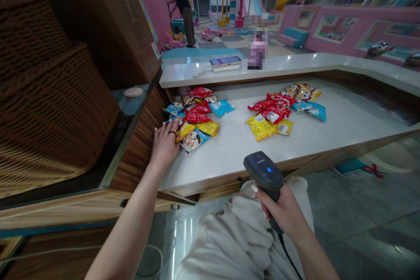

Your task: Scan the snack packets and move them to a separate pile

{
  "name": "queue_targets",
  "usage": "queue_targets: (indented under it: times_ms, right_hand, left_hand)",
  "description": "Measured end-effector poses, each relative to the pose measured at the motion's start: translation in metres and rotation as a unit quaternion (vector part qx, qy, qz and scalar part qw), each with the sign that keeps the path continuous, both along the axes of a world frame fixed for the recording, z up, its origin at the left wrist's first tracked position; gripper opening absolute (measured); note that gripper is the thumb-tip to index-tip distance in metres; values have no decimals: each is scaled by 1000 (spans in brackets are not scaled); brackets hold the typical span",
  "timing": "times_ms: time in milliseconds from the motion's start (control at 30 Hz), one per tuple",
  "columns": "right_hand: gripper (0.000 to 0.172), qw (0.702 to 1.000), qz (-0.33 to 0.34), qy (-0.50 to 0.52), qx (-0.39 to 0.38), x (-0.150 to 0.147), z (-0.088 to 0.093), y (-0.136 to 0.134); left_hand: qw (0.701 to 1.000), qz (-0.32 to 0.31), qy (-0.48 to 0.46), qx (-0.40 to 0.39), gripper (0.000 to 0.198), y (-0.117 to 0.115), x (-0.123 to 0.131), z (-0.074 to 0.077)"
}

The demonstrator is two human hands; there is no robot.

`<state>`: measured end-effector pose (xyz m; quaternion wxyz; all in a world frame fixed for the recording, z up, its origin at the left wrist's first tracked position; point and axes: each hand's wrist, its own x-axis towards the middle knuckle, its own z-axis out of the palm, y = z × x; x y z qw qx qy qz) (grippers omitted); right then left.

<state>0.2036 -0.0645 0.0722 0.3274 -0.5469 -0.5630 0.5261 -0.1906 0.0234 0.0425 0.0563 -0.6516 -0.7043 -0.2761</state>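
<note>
- Left forearm (133,223) nearest; left hand (166,143), fingers spread, no grip visible, against left snack-packet pile (197,117) on counter (226,153); sideways push could scatter it.
- Right hand (285,209) wrapped round barcode scanner (262,171); snagged cable (285,250) could tug it.
- Right snack-packet pile (275,114) untouched.

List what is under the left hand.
A yellow snack packet shows right beside the left hand, with white countertop visible below that packet. Whatever lies directly beneath the palm is covered.

Left hand (166,141) outstretched, right hand (285,210) curled
</note>
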Motion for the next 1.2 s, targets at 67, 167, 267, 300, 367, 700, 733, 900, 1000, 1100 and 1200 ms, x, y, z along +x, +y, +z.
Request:
queue_targets:
  times_ms: [67, 167, 267, 300, 367, 700, 733, 900, 1000, 1100, 1200]
  right_hand:
    - [24, 1000, -7, 5, -1, 3, -2, -1]
    - [24, 1000, -20, 7, 3, 6, -6, -3]
    - [21, 1000, -28, 4, 6, 7, -8, -3]
    - [21, 1000, -28, 3, 5, 7, -8, -3]
    - [21, 1000, -27, 1, -1, 7, -7, -2]
    - [20, 1000, -24, -6, -10, 11, -5, -4]
    - [20, 1000, -26, -6, -11, 11, -4, -4]
    - [20, 1000, -24, 3, -9, 11, -1, -6]
    - [20, 999, -30, -4, -12, 13, -1, -6]
    - [21, 999, -35, -4, -13, 14, -3, -4]
    - [23, 1000, -29, 5, -13, 13, -5, -3]
  left_hand:
    - [999, -23, -42, 5, 74, 6, -1, -5]
    - [995, -61, -71, 23, 72, 7, 12, -11]
    - [987, -89, -126, 38, 70, 6, 35, -15]
    - [984, -90, -151, 43, 68, 7, 42, -17]
    - [977, -87, -188, 52, 61, 9, 53, -21]
    - [994, -112, -11, 3, 64, 16, 74, -24]
    - [992, -128, -11, -4, 65, 17, 75, -23]
    - [987, -144, -71, 22, 54, 23, 78, -16]
    - [977, -126, -150, 79, 45, 19, 81, -9]
    - [949, -68, -281, 123, 36, 10, 90, -2]
    - [864, -42, -482, 141, 35, 2, 107, 6]
